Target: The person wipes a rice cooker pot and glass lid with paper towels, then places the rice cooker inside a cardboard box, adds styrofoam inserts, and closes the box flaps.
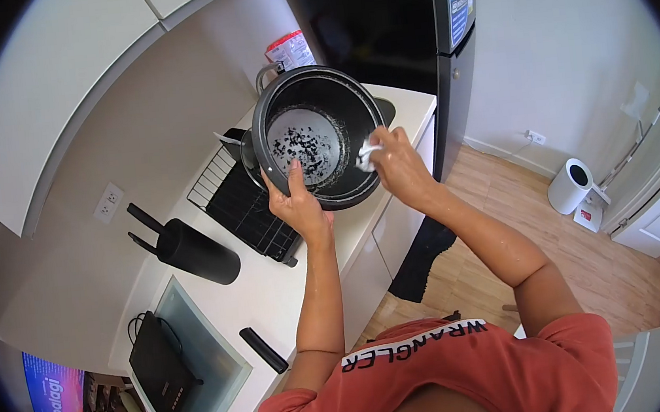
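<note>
A black rice cooker inner pot (309, 140) is tipped so that its inside faces me, above the counter. Its pale bottom shows many dark patches, and whitish marks run around the lower wall. My left hand (298, 207) grips the near lower side, with the thumb inside over the rim. At the right rim, my right hand (402, 166) is closed around a crumpled white cloth or tissue (367, 155), which is at the pot's inner wall. Whether the cloth presses on the wall I cannot tell. Both forearms look wet.
Behind the pot stands a black wire dish rack (247, 210) on the white counter (283, 298). Left of it are a black knife block (198, 252), a black router (163, 373) and a black handle (263, 350). A dark fridge (368, 27) and a red-white packet (289, 49) are beyond.
</note>
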`<action>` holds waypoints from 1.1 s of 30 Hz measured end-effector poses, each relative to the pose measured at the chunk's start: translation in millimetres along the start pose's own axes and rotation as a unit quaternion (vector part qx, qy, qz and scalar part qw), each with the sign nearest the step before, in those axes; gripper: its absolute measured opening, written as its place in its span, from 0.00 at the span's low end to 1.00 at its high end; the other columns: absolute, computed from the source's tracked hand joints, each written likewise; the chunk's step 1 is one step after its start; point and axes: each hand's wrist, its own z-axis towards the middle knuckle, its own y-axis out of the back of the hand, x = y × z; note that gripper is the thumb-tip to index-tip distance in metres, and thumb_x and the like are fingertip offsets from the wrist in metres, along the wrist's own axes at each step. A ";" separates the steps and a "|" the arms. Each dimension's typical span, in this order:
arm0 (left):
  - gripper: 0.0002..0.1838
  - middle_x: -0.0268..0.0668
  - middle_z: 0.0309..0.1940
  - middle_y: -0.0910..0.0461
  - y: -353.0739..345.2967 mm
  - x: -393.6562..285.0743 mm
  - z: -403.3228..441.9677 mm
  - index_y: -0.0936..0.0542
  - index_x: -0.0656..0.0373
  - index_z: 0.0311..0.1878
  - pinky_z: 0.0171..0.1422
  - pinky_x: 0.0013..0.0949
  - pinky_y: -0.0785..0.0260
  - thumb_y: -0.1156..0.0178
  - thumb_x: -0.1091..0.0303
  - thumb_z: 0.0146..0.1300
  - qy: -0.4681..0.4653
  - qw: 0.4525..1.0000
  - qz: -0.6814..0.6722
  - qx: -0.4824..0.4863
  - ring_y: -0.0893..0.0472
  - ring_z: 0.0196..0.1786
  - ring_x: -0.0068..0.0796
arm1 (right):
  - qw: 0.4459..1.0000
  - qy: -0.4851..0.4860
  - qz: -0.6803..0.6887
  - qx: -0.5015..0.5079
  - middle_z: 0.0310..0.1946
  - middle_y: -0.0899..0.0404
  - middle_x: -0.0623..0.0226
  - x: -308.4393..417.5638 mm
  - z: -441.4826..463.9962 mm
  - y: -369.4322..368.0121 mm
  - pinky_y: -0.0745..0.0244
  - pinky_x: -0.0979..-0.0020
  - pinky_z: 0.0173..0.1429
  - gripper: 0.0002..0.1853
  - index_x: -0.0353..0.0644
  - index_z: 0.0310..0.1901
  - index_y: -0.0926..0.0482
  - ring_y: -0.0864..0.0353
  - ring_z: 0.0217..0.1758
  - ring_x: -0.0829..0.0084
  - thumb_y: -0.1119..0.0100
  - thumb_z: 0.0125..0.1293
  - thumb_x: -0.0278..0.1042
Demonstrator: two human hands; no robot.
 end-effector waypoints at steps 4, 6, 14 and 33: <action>0.20 0.37 0.40 0.24 -3.4 -6.7 -4.5 0.27 0.68 0.49 0.49 0.25 0.36 0.49 0.83 0.50 -0.010 1.000 0.019 -0.010 0.26 0.40 0.24 | 0.987 -0.019 -0.028 -0.158 0.41 0.32 0.55 -18.0 15.9 -2.0 0.32 0.64 0.46 0.11 0.29 0.35 0.26 0.32 0.41 0.55 0.49 0.46 0.16; 0.17 0.38 0.37 0.24 0.0 -11.3 -3.4 0.26 0.68 0.45 0.45 0.27 0.33 0.49 0.83 0.49 0.013 1.000 0.009 -0.002 0.25 0.37 0.26 | 0.975 -0.027 -0.019 -0.221 0.41 0.32 0.53 -24.4 28.9 5.3 0.32 0.62 0.47 0.17 0.31 0.42 0.33 0.32 0.43 0.52 0.50 0.47 0.15; 0.15 0.40 0.31 0.24 9.0 -20.3 4.0 0.27 0.70 0.37 0.34 0.28 0.26 0.53 0.86 0.43 0.179 0.978 -0.006 0.110 0.22 0.28 0.30 | 0.954 0.152 0.198 -0.165 0.40 0.27 0.57 -9.7 86.3 35.0 0.28 0.68 0.48 0.16 0.40 0.45 0.30 0.24 0.44 0.61 0.52 0.54 0.15; 0.23 0.40 0.63 0.41 3.6 -63.0 3.8 0.26 0.70 0.50 0.60 0.30 0.40 0.39 0.77 0.48 0.054 0.939 0.155 0.303 0.31 0.57 0.29 | 0.948 0.127 0.232 -0.179 0.43 0.25 0.57 -23.5 80.4 44.0 0.29 0.72 0.49 0.28 0.45 0.44 0.20 0.23 0.45 0.63 0.55 0.42 0.08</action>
